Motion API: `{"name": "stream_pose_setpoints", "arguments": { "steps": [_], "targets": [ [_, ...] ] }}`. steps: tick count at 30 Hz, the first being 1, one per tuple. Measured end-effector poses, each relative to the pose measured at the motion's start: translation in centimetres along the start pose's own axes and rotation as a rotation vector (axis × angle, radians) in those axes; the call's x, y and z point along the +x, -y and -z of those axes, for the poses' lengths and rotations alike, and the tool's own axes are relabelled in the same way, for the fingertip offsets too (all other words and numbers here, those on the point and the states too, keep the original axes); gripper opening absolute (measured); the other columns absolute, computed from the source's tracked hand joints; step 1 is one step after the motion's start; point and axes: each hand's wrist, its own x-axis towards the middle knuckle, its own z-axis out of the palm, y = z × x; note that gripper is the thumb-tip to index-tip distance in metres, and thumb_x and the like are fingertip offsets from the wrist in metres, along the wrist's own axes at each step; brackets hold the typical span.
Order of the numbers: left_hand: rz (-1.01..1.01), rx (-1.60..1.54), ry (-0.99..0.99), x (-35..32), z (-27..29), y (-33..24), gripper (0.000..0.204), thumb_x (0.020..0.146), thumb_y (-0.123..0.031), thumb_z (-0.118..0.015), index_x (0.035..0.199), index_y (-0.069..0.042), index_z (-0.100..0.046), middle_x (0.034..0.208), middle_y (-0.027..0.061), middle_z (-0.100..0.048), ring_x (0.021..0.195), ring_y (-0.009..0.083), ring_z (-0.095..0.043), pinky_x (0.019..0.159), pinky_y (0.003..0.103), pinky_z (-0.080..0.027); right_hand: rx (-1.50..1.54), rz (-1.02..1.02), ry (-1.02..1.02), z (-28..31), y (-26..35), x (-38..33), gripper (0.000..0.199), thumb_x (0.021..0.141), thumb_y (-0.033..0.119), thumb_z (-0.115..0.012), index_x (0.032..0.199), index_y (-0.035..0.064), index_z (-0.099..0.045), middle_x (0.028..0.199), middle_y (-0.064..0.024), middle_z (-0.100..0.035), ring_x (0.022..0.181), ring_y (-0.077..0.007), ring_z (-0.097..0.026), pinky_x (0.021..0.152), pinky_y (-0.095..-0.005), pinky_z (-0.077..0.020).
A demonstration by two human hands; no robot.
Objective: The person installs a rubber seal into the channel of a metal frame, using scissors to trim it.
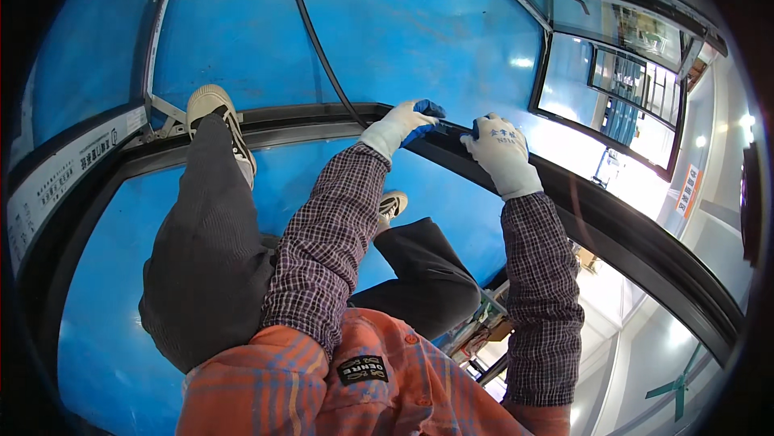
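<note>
Over a glossy blue floor [435, 25], a black frame [613, 230] arcs from eight o'clock through twelve to four, left hand [407, 124] at twelve and right hand [500, 150] at two half-curled at its edge, grip unclear, with a cable [316, 43] meeting it from eleven, a shoe [208, 98] overlapping at ten, glazed panels [617, 105] beyond two.

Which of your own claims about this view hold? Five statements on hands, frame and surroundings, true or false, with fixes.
1. The left hand and right hand are gloved. True.
2. A black strip reaches down from the picture's top edge to the black frame. True.
3. The right hand holds a hammer. False: it is on the black frame.
4. The floor is red. False: it is blue.
5. Both forearms are bare. False: checked sleeves cover them.
</note>
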Motion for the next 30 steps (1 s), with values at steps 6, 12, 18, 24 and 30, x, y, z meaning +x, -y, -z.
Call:
{"name": "stream_pose_setpoints", "arguments": {
  "steps": [6,12,18,24,30],
  "targets": [
    [0.006,0.012,-0.054,0.4,-0.1,0.4,0.031,0.076,-0.018,-0.071,0.105,-0.007,-0.065,0.092,0.0057,-0.064,0.076,0.0108,-0.059,0.061,0.016,-0.044,0.137,-0.104,0.119,1.7,-0.3,0.8,0.032,0.085,0.030,-0.057,0.098,0.0023,-0.068,0.101,-0.0156,-0.064,0.095,-0.0298,-0.060,0.082,-0.0399,-0.0463],
    [0.030,0.043,-0.070,1.9,-1.2,0.1,0.031,0.076,-0.017,-0.071,0.105,-0.007,-0.065,0.092,0.0056,-0.064,0.077,0.0113,-0.059,0.063,0.017,-0.044,0.189,-0.147,0.180,2.1,-0.3,1.2,0.030,0.083,0.027,-0.059,0.095,0.0003,-0.068,0.098,-0.0167,-0.065,0.092,-0.0294,-0.062,0.079,-0.0376,-0.0492],
    [0.058,0.069,-0.075,1.7,-1.2,1.0,0.032,0.075,-0.017,-0.071,0.104,-0.007,-0.065,0.093,0.0055,-0.064,0.077,0.0119,-0.059,0.064,0.018,-0.044,0.107,-0.058,0.088,0.9,-0.6,1.3,0.034,0.079,0.024,-0.064,0.096,-0.0045,-0.065,0.089,-0.0166,-0.066,0.076,-0.0272,-0.064,0.071,-0.0317,-0.0503],
    [0.072,0.096,-0.086,3.7,-2.0,0.1,0.032,0.074,-0.016,-0.070,0.104,-0.007,-0.065,0.093,0.0054,-0.065,0.078,0.0124,-0.059,0.065,0.019,-0.044,0.137,-0.031,0.098,1.1,-0.7,0.9,0.033,0.079,0.024,-0.063,0.095,-0.0045,-0.066,0.087,-0.0166,-0.065,0.073,-0.0261,-0.063,0.070,-0.0322,-0.0500],
    [0.091,0.129,-0.086,3.6,-1.6,0.7,0.032,0.074,-0.016,-0.070,0.104,-0.007,-0.065,0.093,0.0052,-0.065,0.078,0.0130,-0.059,0.067,0.019,-0.044,0.188,-0.031,0.095,0.9,-0.8,0.9,0.031,0.078,0.022,-0.063,0.094,-0.0045,-0.066,0.086,-0.0164,-0.065,0.069,-0.0261,-0.063,0.067,-0.0328,-0.0500]
  ]
}}
